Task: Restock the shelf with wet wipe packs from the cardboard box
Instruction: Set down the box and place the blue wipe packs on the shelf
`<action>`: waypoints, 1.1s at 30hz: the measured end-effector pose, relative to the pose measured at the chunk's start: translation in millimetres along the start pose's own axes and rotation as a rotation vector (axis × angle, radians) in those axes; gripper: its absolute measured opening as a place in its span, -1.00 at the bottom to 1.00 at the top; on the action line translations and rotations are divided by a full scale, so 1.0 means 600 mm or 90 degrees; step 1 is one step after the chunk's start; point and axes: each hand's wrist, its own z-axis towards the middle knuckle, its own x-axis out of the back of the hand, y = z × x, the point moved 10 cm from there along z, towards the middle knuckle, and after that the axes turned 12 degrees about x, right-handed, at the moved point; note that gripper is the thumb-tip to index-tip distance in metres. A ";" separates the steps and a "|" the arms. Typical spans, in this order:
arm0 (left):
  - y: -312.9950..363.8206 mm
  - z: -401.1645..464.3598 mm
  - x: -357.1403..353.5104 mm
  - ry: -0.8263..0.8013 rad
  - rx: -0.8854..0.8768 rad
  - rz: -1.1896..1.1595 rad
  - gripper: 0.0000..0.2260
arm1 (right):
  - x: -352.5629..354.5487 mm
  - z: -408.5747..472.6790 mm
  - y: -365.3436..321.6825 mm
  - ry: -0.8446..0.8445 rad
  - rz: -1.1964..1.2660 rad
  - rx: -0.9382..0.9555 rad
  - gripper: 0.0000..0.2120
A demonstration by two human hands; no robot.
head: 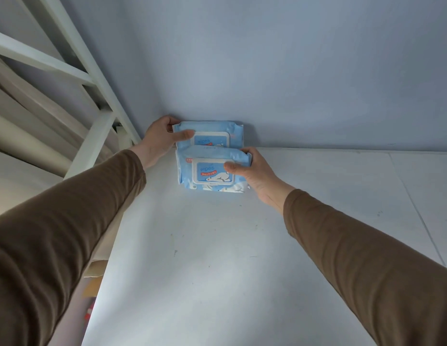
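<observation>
Two light blue wet wipe packs with white flip lids stand at the back left corner of the white shelf board (217,245), against the blue-grey wall. The rear pack (212,132) leans on the wall; my left hand (160,141) grips its left end, thumb on the front. The front pack (212,171) stands just in front of it and overlaps its lower part; my right hand (252,168) holds its right end, thumb on the lid. The cardboard box is out of view.
The white metal shelf frame (92,78) with diagonal struts rises at the left, close to my left hand. Beige rolls (25,136) lie beyond it. The shelf board stretches wide to the right, with a seam (417,208) near the right edge.
</observation>
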 end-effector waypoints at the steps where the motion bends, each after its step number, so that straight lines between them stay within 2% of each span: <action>1: -0.001 0.001 0.000 -0.002 0.006 -0.015 -0.35 | -0.001 0.003 0.000 0.009 -0.001 0.006 -0.58; 9: -0.005 0.004 -0.005 0.003 0.043 -0.030 -0.57 | -0.008 0.014 -0.012 0.039 -0.027 0.057 -0.58; 13: -0.007 0.001 -0.002 0.019 0.047 -0.006 -0.61 | -0.009 0.015 -0.010 0.056 -0.068 0.070 -0.67; 19: -0.002 -0.021 0.000 0.093 0.032 0.046 -0.60 | -0.007 0.010 -0.010 0.079 -0.081 0.053 -0.62; 23: 0.014 -0.053 0.010 0.165 -0.016 0.126 -0.45 | 0.001 0.000 -0.026 0.103 -0.106 0.075 -0.59; 25: 0.024 -0.071 0.016 0.201 -0.053 0.180 -0.43 | 0.011 -0.006 -0.034 0.108 -0.140 0.090 -0.58; 29: 0.062 -0.126 0.006 0.277 -0.194 0.348 -0.56 | 0.047 -0.028 -0.060 0.124 -0.306 0.125 -0.58; 33: 0.081 -0.182 -0.051 0.240 -0.312 0.459 -0.64 | 0.088 -0.063 -0.086 0.102 -0.498 0.171 -0.52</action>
